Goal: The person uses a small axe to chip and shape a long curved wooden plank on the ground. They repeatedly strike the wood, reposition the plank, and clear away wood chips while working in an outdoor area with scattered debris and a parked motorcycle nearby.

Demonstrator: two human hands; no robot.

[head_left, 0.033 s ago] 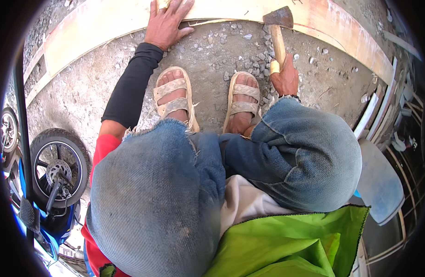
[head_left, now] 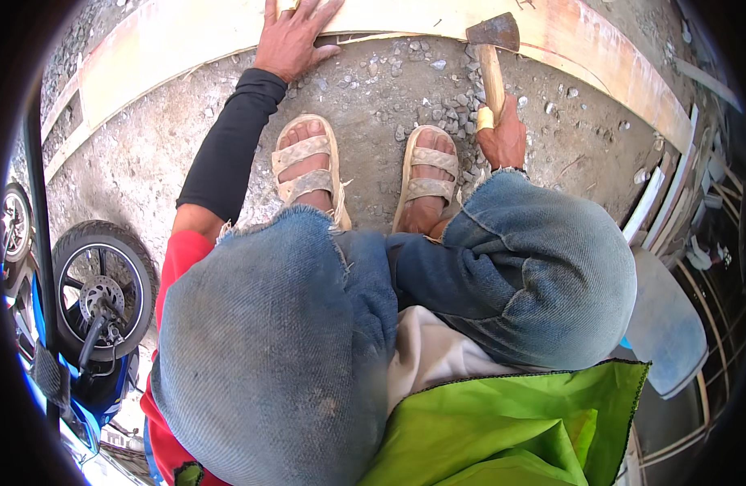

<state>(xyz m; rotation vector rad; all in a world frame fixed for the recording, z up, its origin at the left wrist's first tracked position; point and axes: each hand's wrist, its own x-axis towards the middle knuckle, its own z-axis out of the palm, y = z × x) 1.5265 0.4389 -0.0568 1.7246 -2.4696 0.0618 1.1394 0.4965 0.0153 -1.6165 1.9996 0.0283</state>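
My left hand (head_left: 294,44) lies flat with spread fingers on a long pale wooden plank (head_left: 187,32). A yellowish wrap shows on one of its fingers, and the fingertips reach the picture's top edge. In my right hand (head_left: 504,139) is the wooden handle of a hatchet (head_left: 492,74). Its dark, rusty metal head lies over the plank's near edge; whether it touches the wood I cannot tell. Another yellowish wrap (head_left: 485,119) is around a finger of this hand. Small nails or splinters show on the plank near the hatchet head.
My sandalled feet (head_left: 312,158) stand on dirt with scattered gravel (head_left: 450,113), between my hands and bent knees. On the left are a blue motorcycle's wheel (head_left: 102,292) and a dark post (head_left: 39,243). Wood strips (head_left: 673,194) and a greyish-blue flat panel (head_left: 665,324) are at the right.
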